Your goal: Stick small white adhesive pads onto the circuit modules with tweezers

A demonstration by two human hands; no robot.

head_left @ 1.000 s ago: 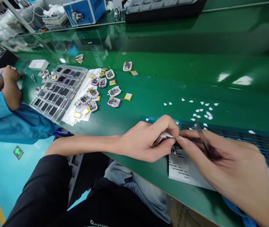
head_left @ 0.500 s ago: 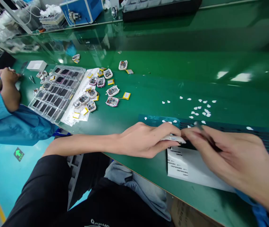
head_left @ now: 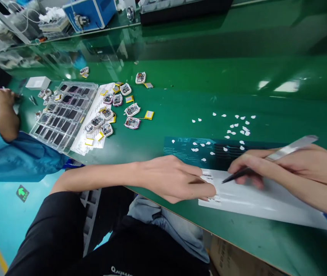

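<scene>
My left hand (head_left: 177,178) lies low on the green bench, its fingertips pressed together on the left corner of a white label sheet (head_left: 267,203). My right hand (head_left: 284,168) grips metal tweezers (head_left: 269,158), whose dark tip touches the sheet just right of my left fingertips. Behind the sheet lies a dark blue backing sheet (head_left: 186,147) with dark strips. Small white scraps (head_left: 238,128) are scattered on it and on the bench beyond. No small device shows in either hand.
At the left stand a clear tray of dark screens (head_left: 62,115), several small watch modules (head_left: 131,122) with yellow batteries (head_left: 149,115), and a white box (head_left: 38,82). A co-worker's blue sleeve (head_left: 14,159) and hand (head_left: 4,111) rest at the far left. A blue machine (head_left: 89,15) stands at the back.
My left hand dropped from holding a small device up to lying flat on the sheet. My right hand drew back to the right and set the tweezers' tip on the sheet.
</scene>
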